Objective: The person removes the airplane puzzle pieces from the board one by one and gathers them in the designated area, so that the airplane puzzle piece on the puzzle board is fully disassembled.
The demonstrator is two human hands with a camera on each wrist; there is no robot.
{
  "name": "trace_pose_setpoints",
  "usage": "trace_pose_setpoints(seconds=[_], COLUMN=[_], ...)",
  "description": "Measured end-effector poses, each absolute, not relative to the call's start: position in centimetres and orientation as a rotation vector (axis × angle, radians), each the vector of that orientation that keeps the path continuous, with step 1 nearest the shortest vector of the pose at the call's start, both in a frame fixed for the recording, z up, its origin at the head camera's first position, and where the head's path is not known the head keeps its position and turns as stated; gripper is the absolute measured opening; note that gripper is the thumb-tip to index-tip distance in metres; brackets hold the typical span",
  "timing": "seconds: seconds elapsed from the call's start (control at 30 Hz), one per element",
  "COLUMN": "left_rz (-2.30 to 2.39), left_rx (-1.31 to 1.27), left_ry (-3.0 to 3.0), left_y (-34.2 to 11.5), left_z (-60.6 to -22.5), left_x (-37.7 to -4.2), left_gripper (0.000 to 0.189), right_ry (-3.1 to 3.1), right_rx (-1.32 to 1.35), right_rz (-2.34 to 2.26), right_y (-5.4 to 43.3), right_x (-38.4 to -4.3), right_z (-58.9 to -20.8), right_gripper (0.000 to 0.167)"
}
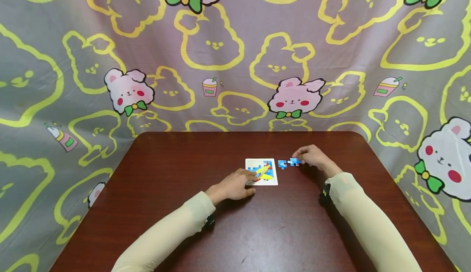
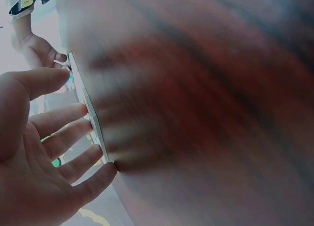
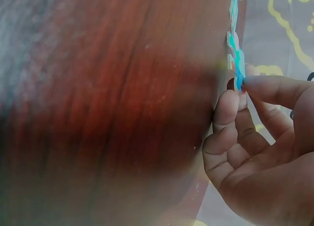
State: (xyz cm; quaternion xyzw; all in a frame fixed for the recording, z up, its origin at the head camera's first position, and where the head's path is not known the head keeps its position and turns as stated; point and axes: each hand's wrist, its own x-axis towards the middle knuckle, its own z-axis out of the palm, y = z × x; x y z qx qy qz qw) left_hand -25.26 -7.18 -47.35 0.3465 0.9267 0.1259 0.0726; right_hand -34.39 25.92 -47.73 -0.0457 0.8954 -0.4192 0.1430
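Observation:
A small square jigsaw board (image 1: 275, 183) with a pale rim lies on the table, showing a yellow airplane on blue. My left hand (image 1: 232, 185) rests at its left side with fingers spread and fairly straight; in the left wrist view, the fingertips of that hand (image 2: 54, 152) meet the board's edge. Just right of the board is a loose blue jigsaw piece (image 1: 282, 164). Beside it, my right hand (image 1: 313, 156) pinches a blue jigsaw piece (image 1: 294, 162) between thumb and index finger. The right wrist view shows this piece (image 3: 237, 59) edge-on, its picture mostly hidden.
The dark brown wooden table (image 1: 176, 161) has rounded far corners. A grey curtain (image 1: 235, 59) printed with cartoon bears and rabbits hangs behind it and along both sides. Each wrist wears a dark band, such as the right wristband (image 1: 325, 193).

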Motion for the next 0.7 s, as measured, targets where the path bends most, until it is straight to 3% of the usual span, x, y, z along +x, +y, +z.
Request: trace_pose_setpoints(seconds=[0.7], left_rz=[0.397], left_rx=[1.066], left_ry=[2.787], left_y=[-7.24], left_z=[-47.81], left_x=[-25.49], left_gripper=[0.047], right_ry=[2.668], right_rx=[-0.141], right_rz=[-1.081], right_y=[25.98], right_x=[-34.34], right_z=[-47.64], right_gripper=[0.022])
